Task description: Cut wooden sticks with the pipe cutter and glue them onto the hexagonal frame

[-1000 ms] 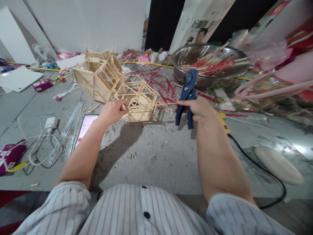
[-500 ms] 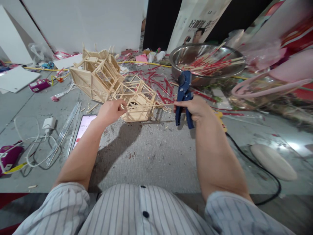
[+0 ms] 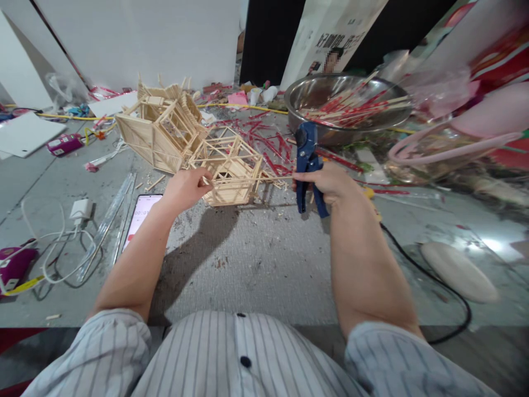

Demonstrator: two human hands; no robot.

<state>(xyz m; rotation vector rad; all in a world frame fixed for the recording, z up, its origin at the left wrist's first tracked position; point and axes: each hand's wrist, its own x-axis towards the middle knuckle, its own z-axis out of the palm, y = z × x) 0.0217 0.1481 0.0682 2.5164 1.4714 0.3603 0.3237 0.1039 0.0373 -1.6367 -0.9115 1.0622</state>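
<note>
My left hand (image 3: 185,187) is closed in a pinch on one end of a thin wooden stick (image 3: 248,177), right against the small stick-frame model (image 3: 229,168). The stick runs rightward across the model's front to my right hand (image 3: 330,184). That hand pinches the stick's other end while it grips blue cutting pliers (image 3: 306,165), jaws pointing up. A larger stick house (image 3: 163,129) lies tilted behind the small one.
A steel bowl (image 3: 309,94) holding red and wooden sticks stands behind the pliers, with red scraps around it. A phone (image 3: 140,218), a clear ruler (image 3: 109,220), a white charger with cable (image 3: 80,209) lie left. A black cord (image 3: 425,275) runs right.
Both hands and the pliers have stayed nearly still; the view has shifted slightly, and the pliers sit a little more upright and leftward.
</note>
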